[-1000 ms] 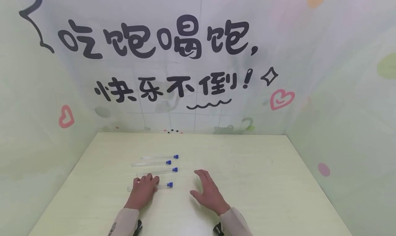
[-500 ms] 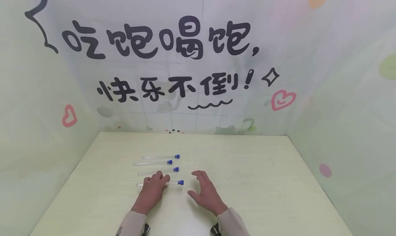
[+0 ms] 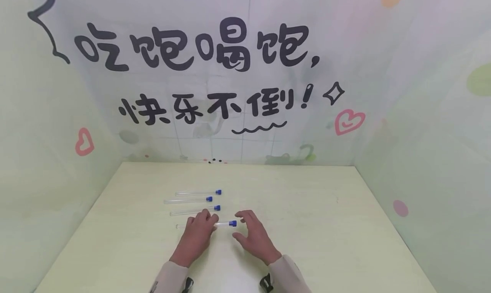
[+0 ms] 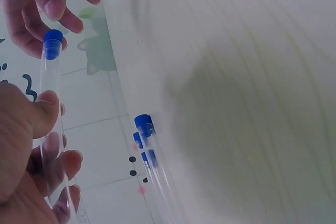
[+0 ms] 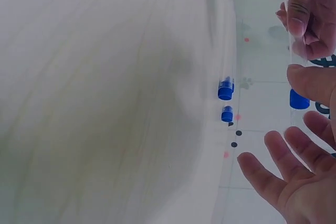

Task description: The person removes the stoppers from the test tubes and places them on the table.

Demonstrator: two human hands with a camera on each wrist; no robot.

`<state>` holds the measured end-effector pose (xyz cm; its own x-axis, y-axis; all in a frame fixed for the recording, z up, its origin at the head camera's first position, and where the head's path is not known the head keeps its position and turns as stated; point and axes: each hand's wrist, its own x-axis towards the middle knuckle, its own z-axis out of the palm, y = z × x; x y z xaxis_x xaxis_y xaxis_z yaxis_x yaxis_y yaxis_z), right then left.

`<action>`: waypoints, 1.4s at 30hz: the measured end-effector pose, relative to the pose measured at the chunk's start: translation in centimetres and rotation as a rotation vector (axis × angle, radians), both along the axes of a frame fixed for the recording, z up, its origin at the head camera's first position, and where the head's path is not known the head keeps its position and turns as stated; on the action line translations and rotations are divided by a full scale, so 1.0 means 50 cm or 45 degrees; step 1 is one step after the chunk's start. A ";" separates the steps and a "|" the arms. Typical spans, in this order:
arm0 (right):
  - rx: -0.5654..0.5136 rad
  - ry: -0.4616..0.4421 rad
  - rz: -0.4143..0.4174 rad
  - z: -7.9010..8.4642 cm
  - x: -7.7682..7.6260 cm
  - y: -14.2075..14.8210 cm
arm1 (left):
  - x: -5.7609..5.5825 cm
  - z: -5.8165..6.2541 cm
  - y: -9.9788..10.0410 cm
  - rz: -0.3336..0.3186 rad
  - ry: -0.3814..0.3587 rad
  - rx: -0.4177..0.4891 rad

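Observation:
My left hand (image 3: 196, 238) holds a clear test tube (image 3: 222, 224) crosswise, its blue cap (image 3: 232, 223) pointing right. In the left wrist view, thumb and curled fingers wrap the tube (image 4: 50, 74), and the cap (image 4: 52, 36) sits on its end. Close to that cap is my right hand (image 3: 258, 238), fingers spread and relaxed, gripping nothing. The right wrist view has its thumb near the cap (image 5: 299, 99), though contact cannot be told. Part of the held tube is hidden behind the left hand.
Three more capped test tubes lie roughly parallel on the pale table (image 3: 326, 224): a far one (image 3: 197, 193), a middle one (image 3: 188, 201) and a near one (image 3: 186, 212) just beyond my left hand. Printed fabric walls (image 3: 184, 79) enclose the table's back and sides.
My left hand has moved right with the test tube, which now reaches close to the right hand. The right hand has stayed nearly in place. The other tubes have not moved.

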<state>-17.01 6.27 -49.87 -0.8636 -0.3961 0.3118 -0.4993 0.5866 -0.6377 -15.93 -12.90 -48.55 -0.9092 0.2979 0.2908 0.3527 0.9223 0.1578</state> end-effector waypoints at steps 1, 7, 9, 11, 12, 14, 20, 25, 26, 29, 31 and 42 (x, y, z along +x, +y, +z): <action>0.003 0.012 0.003 -0.001 0.001 0.000 | 0.001 0.001 0.002 -0.006 0.006 -0.001; -0.001 0.079 0.003 -0.003 0.003 -0.001 | 0.008 0.001 0.008 -0.045 0.058 -0.008; 0.003 0.096 -0.005 -0.004 0.002 0.000 | 0.009 0.002 0.010 -0.048 0.070 -0.015; 0.008 0.107 -0.013 -0.005 0.000 0.000 | 0.011 0.004 0.013 -0.050 0.078 -0.029; 0.010 0.111 -0.017 -0.005 0.000 0.001 | 0.011 0.005 0.014 -0.054 0.079 -0.032; 0.012 0.117 -0.023 -0.004 -0.002 0.001 | 0.012 0.009 0.017 -0.060 0.074 -0.042; -0.050 0.135 -0.018 0.001 -0.001 0.004 | 0.015 0.017 0.021 -0.085 0.034 -0.071; -0.092 0.175 0.011 0.006 0.001 0.007 | 0.017 0.020 0.019 -0.113 0.021 -0.068; -0.096 0.191 0.017 0.006 0.002 0.008 | 0.017 0.021 0.019 -0.118 0.015 -0.059; -0.110 0.265 0.045 0.003 0.005 0.010 | 0.017 0.022 0.017 -0.141 0.001 -0.024; -0.115 0.340 0.060 0.000 0.006 0.011 | 0.017 0.024 0.016 -0.161 0.004 -0.010; 0.104 0.680 0.039 0.004 0.016 0.015 | 0.005 0.035 0.010 -0.201 -0.197 0.037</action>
<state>-16.23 7.03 -49.65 -0.5811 -0.4599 0.6714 -0.7591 0.6037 -0.2435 -15.70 -12.41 -46.79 -0.8865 0.4334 0.1620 0.4617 0.8520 0.2471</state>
